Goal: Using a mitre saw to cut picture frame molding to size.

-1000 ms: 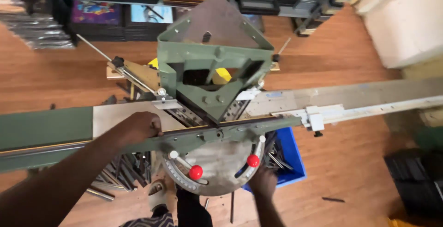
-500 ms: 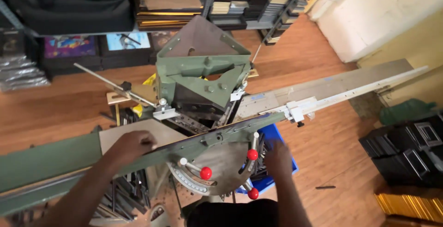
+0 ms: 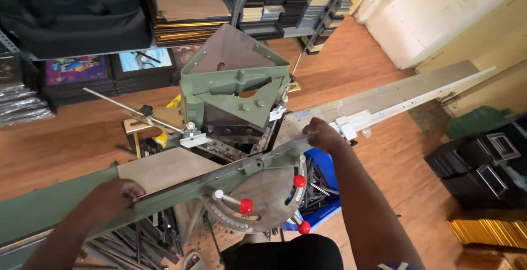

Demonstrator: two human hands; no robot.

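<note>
A green mitre cutting machine [image 3: 236, 91] stands in the middle, with a round grey base plate [image 3: 263, 193] carrying red-knobbed levers [image 3: 246, 206]. A long grey moulding strip [image 3: 219, 174] lies slanted across the machine's front. My left hand [image 3: 112, 192] is curled over the strip's left part, on the left support table [image 3: 164, 167]. At the strip's right end, my right hand [image 3: 323, 134] has its fingers closed on it, beside the white stop [image 3: 354, 123] of the right measuring arm [image 3: 417, 97].
A blue bin [image 3: 326, 193] of metal offcuts sits under the machine on the right, and loose metal strips [image 3: 132, 242] lie on the wooden floor at left. Shelves of frames [image 3: 186, 12] stand behind. Black frames [image 3: 483, 166] are stacked at right.
My right hand has risen from the red-knobbed levers at the base plate to the strip's right end. My left hand stays on the strip. The camera has tilted, so everything looks slanted.
</note>
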